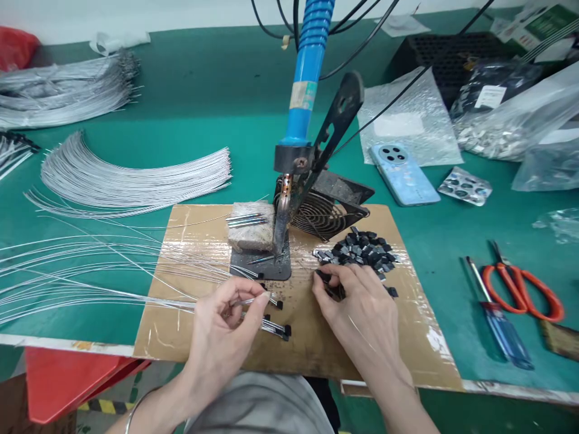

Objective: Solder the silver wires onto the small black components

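My left hand (pixel 233 316) is closed in a pinch, thumb against forefinger, on a thin white wire. Several more white wires (pixel 172 304) pass under and beside it, some ending in small black connectors (pixel 286 331) just past the fingers. My right hand (pixel 359 310) pinches a small black connector (pixel 324 275) between thumb and forefinger; its other fingers curl out of sight. Right behind that hand lies a heap of loose black connectors (pixel 366 248). Both hands are over a brown cardboard sheet (pixel 316 355).
A blue-handled soldering iron (pixel 307 78) points down in a stand beside a whitish block (pixel 251 226) and a black fan (pixel 323 211). Wire bundles (pixel 136 181) lie left. At right are a phone (pixel 404 175), a screwdriver (pixel 502 331), orange-handled cutters (pixel 515 289) and plastic bags (pixel 520 120).
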`<state>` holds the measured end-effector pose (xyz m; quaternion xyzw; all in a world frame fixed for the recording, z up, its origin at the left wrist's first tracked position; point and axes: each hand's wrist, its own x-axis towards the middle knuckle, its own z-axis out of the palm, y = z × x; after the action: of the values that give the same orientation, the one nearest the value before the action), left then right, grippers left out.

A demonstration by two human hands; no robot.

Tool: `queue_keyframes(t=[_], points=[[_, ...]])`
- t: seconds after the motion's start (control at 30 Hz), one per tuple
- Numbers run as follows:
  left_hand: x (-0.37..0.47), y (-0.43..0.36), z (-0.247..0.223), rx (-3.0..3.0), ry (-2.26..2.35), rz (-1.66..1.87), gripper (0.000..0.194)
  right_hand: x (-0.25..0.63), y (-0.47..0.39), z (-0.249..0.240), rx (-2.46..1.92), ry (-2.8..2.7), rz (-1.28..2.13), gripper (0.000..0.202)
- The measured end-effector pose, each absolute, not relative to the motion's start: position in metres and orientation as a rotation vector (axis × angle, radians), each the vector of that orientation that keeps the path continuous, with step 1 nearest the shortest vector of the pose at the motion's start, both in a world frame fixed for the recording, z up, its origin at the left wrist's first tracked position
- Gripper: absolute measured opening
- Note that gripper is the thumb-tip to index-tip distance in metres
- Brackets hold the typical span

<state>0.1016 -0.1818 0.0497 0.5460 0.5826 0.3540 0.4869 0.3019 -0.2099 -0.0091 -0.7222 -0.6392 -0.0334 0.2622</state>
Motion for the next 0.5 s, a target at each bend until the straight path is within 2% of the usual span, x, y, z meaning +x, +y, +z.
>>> queue_keyframes(t=[0.1, 0.23, 0.3, 0.5], points=[[0.103, -0.181, 0.051, 1.32, 1.42, 0.871, 0.008, 0.299, -0.212, -0.005, -1.914, -1.572, 0.09, 0.018], [0.102, -0.181, 0.051, 1.328, 1.423, 0.847, 0.01, 0.294, -0.219, 0.009, -1.755, -0.911, 0.831, 0.023], [0.101, -0.18, 0.05, 1.348, 1.429, 0.83, 0.011, 0.294, -0.221, 0.014, -1.633, -0.725, 1.067, 0.03], [0.101, -0.18, 0.049, 1.401, 1.451, 0.792, 0.012, 0.294, -0.221, 0.01, -1.336, -0.412, 1.349, 0.034]])
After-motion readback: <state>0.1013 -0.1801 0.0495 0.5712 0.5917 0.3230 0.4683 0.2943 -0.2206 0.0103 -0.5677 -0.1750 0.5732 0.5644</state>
